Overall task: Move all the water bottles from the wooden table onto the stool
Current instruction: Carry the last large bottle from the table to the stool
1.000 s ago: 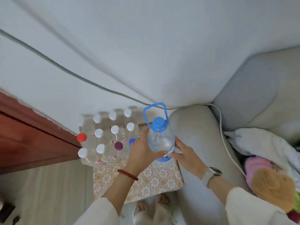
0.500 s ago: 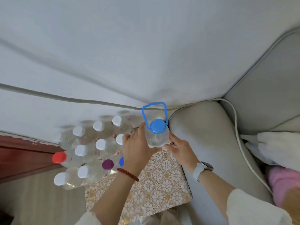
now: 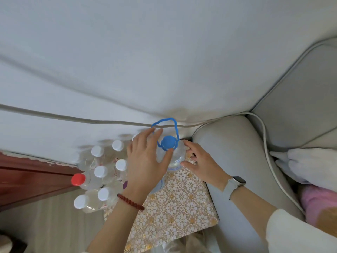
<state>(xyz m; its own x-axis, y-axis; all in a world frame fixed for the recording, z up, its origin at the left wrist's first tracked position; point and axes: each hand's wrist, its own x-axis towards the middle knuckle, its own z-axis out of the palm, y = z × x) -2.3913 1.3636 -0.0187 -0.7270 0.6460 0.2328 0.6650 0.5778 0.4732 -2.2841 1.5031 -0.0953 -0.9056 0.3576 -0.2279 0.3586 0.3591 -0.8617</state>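
Just above the middle of the frame, both hands are round the big bottle with the blue cap [image 3: 168, 142]. The left hand [image 3: 145, 161] has its fingers curled over the shoulder and its thumb pressed on the near side; the right hand [image 3: 198, 161] cups the other flank, fingers bent against the plastic. The bottle stands at the far end of the stool [image 3: 173, 207], whose top wears a gold floral cover. It looks as good as set down, so I'd say the thing now is to feel the base sit flat before either hand loosens, and to mind the looped blue handle [image 3: 165, 123].

To the left, a cluster of small bottles [image 3: 102, 172] crowds the stool's edge, mostly white-capped, with a red-capped one [image 3: 78, 179] outermost; several seem to overhang and would tip at a nudge. A grey sofa arm [image 3: 228, 152] runs along the right, a cable [image 3: 73, 118] crosses the white wall, and dark red wood [image 3: 27, 179] shows at the left edge.
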